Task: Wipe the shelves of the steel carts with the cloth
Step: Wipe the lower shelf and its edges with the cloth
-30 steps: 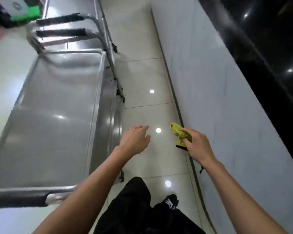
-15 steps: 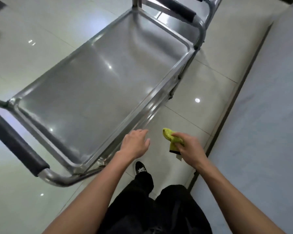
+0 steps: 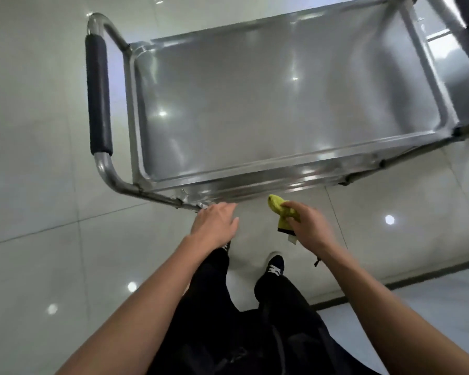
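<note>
1. We look straight down on a steel cart whose top shelf fills the upper half of the view, from about 10 o'clock round to 2 o'clock.
2. The shelf is a shallow tray with a raised rim, and bright spots of light show on its surface.
3. A tubular handle with a black foam grip stands off the cart's short end at 9 to 10 o'clock, running parallel to that end.
4. Our left hand sits just below centre, at the cart's near corner; its fingers are relaxed, gently curved and hold nothing. Whether the fingertips touch the tube at that corner we cannot tell.
5. Our right hand is just to the 3 o'clock side of the left one, its fingers curled round a yellow-green cloth.
6. The cloth is bunched; one end pokes out toward 11 o'clock, close under the cart's near rim and apart from it, and a dark edge with a small pale tag hangs beneath the hand.
7. Below the hands, toward 6 o'clock, we see black trousers and a black shoe on the glossy pale tiled floor.
8. At 1 o'clock part of a second cart adjoins the first.
</note>
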Demonstrator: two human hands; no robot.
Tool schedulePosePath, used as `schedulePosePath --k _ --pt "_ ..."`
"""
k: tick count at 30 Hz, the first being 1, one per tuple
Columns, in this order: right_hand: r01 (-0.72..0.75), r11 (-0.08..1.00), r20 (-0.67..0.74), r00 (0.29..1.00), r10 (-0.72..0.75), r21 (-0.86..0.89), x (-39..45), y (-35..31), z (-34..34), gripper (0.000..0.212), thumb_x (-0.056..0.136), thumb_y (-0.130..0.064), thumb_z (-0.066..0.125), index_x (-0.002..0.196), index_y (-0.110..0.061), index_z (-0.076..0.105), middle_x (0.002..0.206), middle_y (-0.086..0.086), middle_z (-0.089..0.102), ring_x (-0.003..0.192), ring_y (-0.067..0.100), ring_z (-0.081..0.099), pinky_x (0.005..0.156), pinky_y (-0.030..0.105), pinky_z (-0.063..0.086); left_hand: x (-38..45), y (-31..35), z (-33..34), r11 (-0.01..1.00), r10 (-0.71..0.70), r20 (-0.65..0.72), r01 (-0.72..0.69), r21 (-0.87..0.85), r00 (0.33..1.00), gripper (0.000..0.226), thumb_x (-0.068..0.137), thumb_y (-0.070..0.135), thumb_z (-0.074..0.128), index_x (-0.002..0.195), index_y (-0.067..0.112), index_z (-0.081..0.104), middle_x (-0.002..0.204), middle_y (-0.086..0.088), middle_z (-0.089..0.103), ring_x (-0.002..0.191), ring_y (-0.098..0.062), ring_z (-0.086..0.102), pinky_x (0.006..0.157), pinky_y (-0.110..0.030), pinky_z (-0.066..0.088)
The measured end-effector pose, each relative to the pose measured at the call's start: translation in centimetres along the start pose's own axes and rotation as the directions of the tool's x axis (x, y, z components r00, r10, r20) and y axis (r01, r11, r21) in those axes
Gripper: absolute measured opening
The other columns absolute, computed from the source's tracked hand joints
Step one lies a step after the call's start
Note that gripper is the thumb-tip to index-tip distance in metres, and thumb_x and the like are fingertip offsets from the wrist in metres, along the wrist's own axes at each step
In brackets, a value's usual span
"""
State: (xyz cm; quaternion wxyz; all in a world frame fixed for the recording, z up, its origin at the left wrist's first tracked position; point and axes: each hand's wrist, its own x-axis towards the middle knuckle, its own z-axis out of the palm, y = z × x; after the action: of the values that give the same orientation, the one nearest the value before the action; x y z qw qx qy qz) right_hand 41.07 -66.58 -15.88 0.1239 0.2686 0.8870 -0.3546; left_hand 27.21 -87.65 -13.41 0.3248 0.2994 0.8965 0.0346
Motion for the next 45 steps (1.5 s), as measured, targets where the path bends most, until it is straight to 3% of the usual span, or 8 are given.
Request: schedulePosePath --k 8,12,18,21,28,36,41,45 --pt "0.155 0.986 0.100 0.984 -0.148 -0.067 2.2 3.5 -1.0 0.039 0.088 -0.012 0.063 0.124 -0.025 0.065 0.116 0.000 0.069 0.098 0.027 0.064 0.077 0.030 0.047 -2.2 2.2 5.0 0.970 -0.203 -0.013 0.200 -0.138 0.979 0.040 0.098 0.038 0.043 0.131 0.019 0.055 0.138 -0.006 0.057 0.126 -0.027 0.051 0.102 -0.041 0.041" --pt "0.169 0.985 0.107 0.981 -0.164 -0.042 4.5 4.8 0.6 0.040 0.088 -0.012 0.063 0.126 -0.026 0.064 0.116 0.000 0.070 0.099 0.025 0.065 0.080 0.032 0.050 -0.4 1.5 7.2 0.958 -0.221 -0.031 0.211 -0.193 0.975 0.049 0.099 0.038 0.042 0.146 0.024 0.046 0.150 -0.002 0.048 0.138 -0.022 0.043 0.111 -0.042 0.037" --pt "0.149 0.982 0.064 0.986 -0.157 0.112 11.0 6.9 6.0 0.042 0.090 -0.011 0.061 0.129 -0.027 0.063 0.112 -0.005 0.068 0.087 -0.004 0.056 0.070 0.001 0.036 5.8 -2.4 11.8 0.942 -0.269 -0.105 0.239 -0.236 0.957 0.046 0.099 0.039 0.045 0.142 0.026 0.050 0.141 -0.004 0.056 0.125 -0.027 0.054 0.099 -0.043 0.047" --pt "0.184 0.976 0.025 0.982 -0.188 0.118 14.6 7.4 9.3 0.040 0.091 -0.015 0.063 0.129 -0.029 0.063 0.120 -0.005 0.067 0.101 0.009 0.059 0.080 0.016 0.040 9.5 -4.7 14.3 0.940 -0.267 -0.129 0.229 -0.255 0.955 0.045 0.100 0.039 0.045 0.142 0.025 0.051 0.140 -0.002 0.056 0.124 -0.027 0.054 0.099 -0.044 0.047" --pt "0.286 0.952 -0.133 0.953 -0.270 0.112 22.0 7.4 16.0 0.039 0.090 -0.015 0.058 0.126 -0.027 0.063 0.113 -0.003 0.069 0.095 0.016 0.059 0.083 0.026 0.045 16.8 -9.3 19.0 0.960 -0.221 -0.327 0.147 -0.236 0.919 0.042 0.099 0.030 0.050 0.140 0.024 0.053 0.141 -0.002 0.056 0.129 -0.027 0.049 0.102 -0.046 0.044" --pt "0.460 0.875 -0.335 0.809 -0.482 -0.150 28.6 9.2 21.0 0.034 0.089 -0.035 0.063 0.121 -0.024 0.066 0.126 0.001 0.066 0.114 0.031 0.057 0.095 0.045 0.046 22.9 -12.4 24.1 0.987 -0.162 -0.741 0.090 -0.136 0.652 0.022 0.091 0.021 0.060 0.108 0.023 0.074 0.105 0.000 0.063 0.101 -0.028 0.057 0.083 -0.041 0.048" --pt "0.486 0.756 -0.363 0.673 -0.644 -0.439 30.4 11.7 24.0 0.034 0.103 -0.044 0.034 0.119 -0.033 0.061 0.137 -0.014 0.054 0.134 0.013 0.040 0.096 0.039 0.031 25.2 -13.6 27.9 0.998 -0.057 -0.911 0.026 -0.050 0.409 0.019 0.087 0.024 0.062 0.099 0.021 0.077 0.104 0.000 0.064 0.093 -0.026 0.058 0.078 -0.041 0.047" --pt "0.468 0.738 -0.321 0.690 -0.649 -0.487 30.4 11.6 23.6 0.038 0.103 -0.041 0.028 0.127 -0.033 0.056 0.142 -0.012 0.049 0.135 0.012 0.039 0.099 0.040 0.034 25.2 -13.7 28.3 0.999 -0.016 -0.905 0.033 -0.002 0.426 0.024 0.089 0.030 0.063 0.107 0.020 0.074 0.110 -0.003 0.058 0.099 -0.027 0.055 0.079 -0.042 0.048"
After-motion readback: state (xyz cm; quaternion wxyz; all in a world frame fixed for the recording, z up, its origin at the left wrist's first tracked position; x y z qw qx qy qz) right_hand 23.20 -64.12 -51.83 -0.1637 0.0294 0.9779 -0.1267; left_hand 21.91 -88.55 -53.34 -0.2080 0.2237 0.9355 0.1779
